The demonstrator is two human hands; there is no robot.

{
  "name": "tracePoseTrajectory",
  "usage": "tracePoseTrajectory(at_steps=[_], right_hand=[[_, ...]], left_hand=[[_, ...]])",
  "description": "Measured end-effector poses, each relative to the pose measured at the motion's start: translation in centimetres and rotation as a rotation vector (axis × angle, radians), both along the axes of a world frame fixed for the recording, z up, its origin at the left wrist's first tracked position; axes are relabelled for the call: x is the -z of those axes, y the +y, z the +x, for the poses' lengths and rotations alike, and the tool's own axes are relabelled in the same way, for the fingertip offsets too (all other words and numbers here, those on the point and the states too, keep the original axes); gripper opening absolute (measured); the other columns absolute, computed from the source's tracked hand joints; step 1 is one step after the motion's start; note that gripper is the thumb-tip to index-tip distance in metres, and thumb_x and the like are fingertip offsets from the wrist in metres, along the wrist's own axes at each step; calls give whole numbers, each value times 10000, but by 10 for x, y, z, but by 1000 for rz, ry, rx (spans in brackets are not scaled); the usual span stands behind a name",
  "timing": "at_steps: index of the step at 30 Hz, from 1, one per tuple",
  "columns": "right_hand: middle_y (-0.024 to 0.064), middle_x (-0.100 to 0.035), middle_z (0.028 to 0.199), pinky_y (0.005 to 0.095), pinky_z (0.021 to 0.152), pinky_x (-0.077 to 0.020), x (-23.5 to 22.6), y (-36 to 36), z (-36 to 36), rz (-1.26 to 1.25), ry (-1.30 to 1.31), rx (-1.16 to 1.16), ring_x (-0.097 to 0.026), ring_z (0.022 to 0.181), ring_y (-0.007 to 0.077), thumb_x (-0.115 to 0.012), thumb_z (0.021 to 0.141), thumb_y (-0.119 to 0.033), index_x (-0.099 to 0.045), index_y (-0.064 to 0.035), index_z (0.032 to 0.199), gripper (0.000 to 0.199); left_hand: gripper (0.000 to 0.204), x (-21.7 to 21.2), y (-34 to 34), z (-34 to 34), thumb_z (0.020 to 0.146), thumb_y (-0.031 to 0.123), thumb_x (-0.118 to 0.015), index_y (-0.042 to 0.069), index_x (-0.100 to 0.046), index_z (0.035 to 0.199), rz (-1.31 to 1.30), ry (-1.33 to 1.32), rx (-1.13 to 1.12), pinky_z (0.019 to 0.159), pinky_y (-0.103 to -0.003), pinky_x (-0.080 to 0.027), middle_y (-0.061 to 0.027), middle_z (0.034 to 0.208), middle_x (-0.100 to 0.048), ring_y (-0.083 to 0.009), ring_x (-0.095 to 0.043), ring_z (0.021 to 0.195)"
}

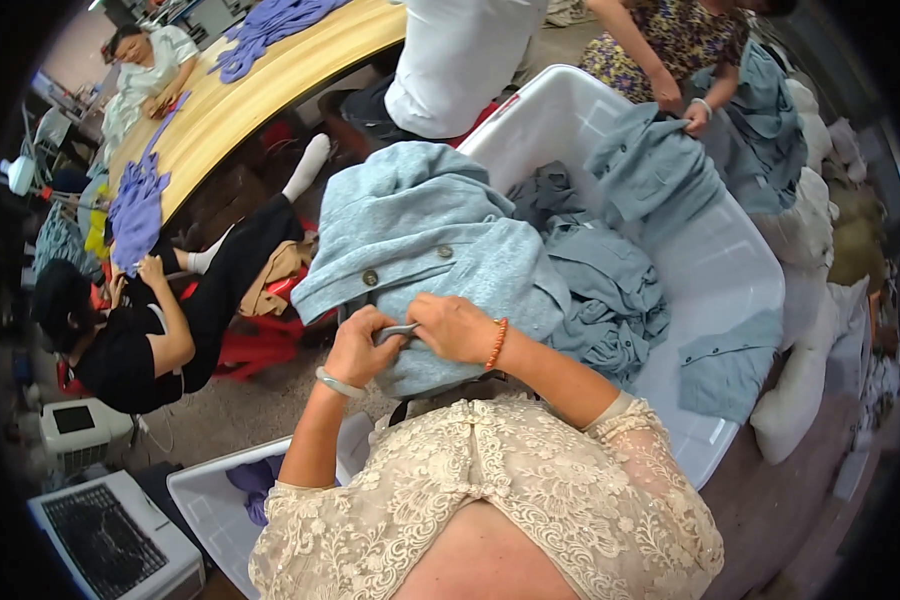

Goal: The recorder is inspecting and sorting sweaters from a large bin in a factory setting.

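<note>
At frame centre, the left hand (358,345) and right hand (454,327) pinch closed on a small grey strip of the light blue-grey buttoned fabric jacket (420,245), beside the large white plastic bin (740,290) of matching garments at right

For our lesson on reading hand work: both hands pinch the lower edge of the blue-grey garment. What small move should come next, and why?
Probably slide the right hand along the hem, away from the left hand: both pinch the blue-grey garment at almost one spot, so its edge stays bunched over the white bin.
</note>
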State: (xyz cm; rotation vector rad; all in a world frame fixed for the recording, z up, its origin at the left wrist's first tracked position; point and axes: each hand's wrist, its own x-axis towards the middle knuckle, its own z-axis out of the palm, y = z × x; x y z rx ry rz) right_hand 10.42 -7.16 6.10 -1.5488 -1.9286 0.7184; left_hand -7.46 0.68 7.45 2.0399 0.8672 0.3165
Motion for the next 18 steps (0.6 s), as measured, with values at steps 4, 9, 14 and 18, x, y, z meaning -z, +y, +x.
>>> tracePoseTrajectory(at_steps=[4,9,14,18], right_hand=[[134,-597,894,403,731,-492,-7,1,-1,-40,12,-17,-607,818,321,-595,775,-86,-556,-34,866,111],[128,-614,878,403,729,-493,-11,4,-11,-44,52,-63,-611,814,320,-594,761,-78,-554,-35,868,122],[130,-588,864,412,672,-499,-15,5,-11,38,35,-2,-606,781,322,-582,753,-78,-547,-45,862,119],[122,-542,807,355,586,-498,18,8,-8,257,-151,130,-581,724,284,-536,758,-86,-551,-57,884,131]], left_hand=[[159,8,14,-6,772,73,-663,-5,-617,902,-50,-212,-373,582,-242,-459,-55,755,-616,-103,-561,629],[193,29,30,18,744,73,-675,-4,-606,908,243,-188,-431,582,-292,-469,-100,781,-588,-184,-569,607],[114,34,43,24,733,104,-687,13,-621,751,141,-147,-441,543,-275,-452,-75,633,-605,-144,-548,543],[127,28,36,29,757,127,-666,4,-653,733,-181,-110,-195,569,-240,-467,-35,670,-651,-85,-570,605]])
